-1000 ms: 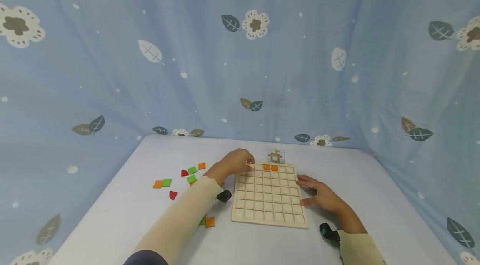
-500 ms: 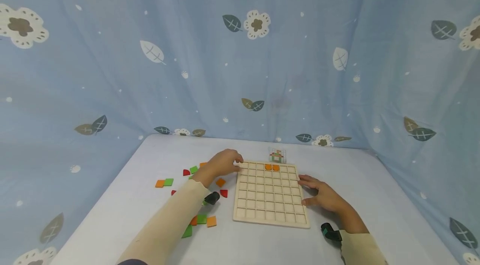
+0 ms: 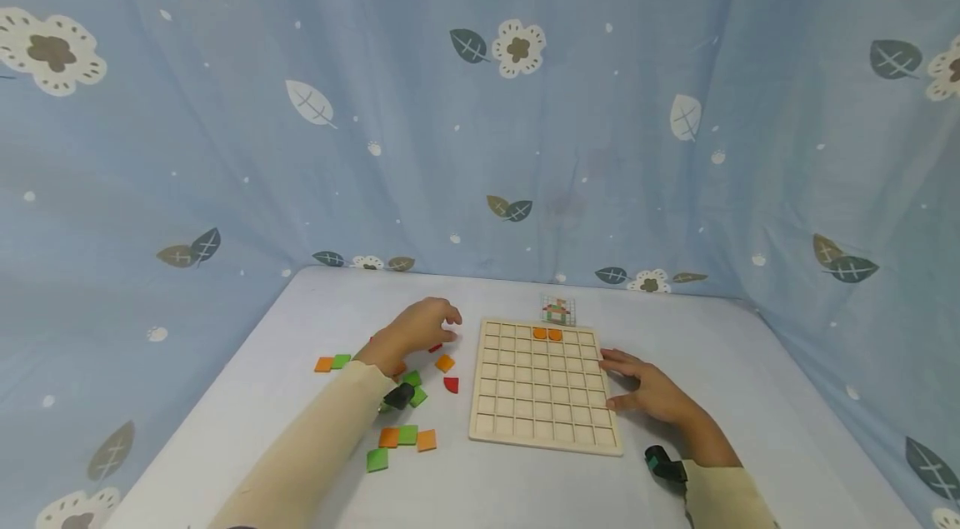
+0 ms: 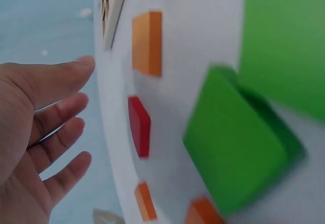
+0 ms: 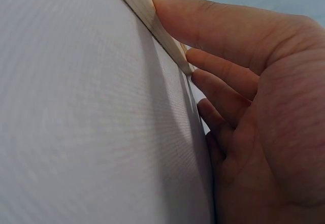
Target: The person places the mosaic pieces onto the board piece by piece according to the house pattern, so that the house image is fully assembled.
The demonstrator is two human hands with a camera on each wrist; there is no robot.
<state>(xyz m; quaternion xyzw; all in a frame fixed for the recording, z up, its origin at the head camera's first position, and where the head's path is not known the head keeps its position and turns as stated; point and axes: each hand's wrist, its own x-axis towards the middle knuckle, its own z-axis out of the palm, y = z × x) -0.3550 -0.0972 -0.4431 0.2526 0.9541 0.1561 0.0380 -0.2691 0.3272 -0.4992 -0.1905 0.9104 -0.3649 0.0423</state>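
Observation:
A wooden grid board (image 3: 543,387) lies on the white table, with two orange round-looking pieces (image 3: 540,333) side by side in its far row. To the left of the board my left hand (image 3: 420,325) hovers over scattered pieces; its fingers are loosely bent and hold nothing. In the left wrist view, a red piece (image 4: 139,127), an orange piece (image 4: 147,43) and a large green piece (image 4: 238,142) lie near that hand (image 4: 45,122). My right hand (image 3: 648,387) rests at the board's right edge, thumb and fingertips touching the wooden rim (image 5: 147,21).
A small pattern card (image 3: 558,311) lies just behind the board. Orange and green squares (image 3: 407,435) are at the near left, and another orange and green pair (image 3: 324,364) at the far left. A blue patterned curtain (image 3: 480,137) stands behind the table.
My left hand has moved left, away from the board's far left corner and over the loose pieces. The right hand stays at the board's edge.

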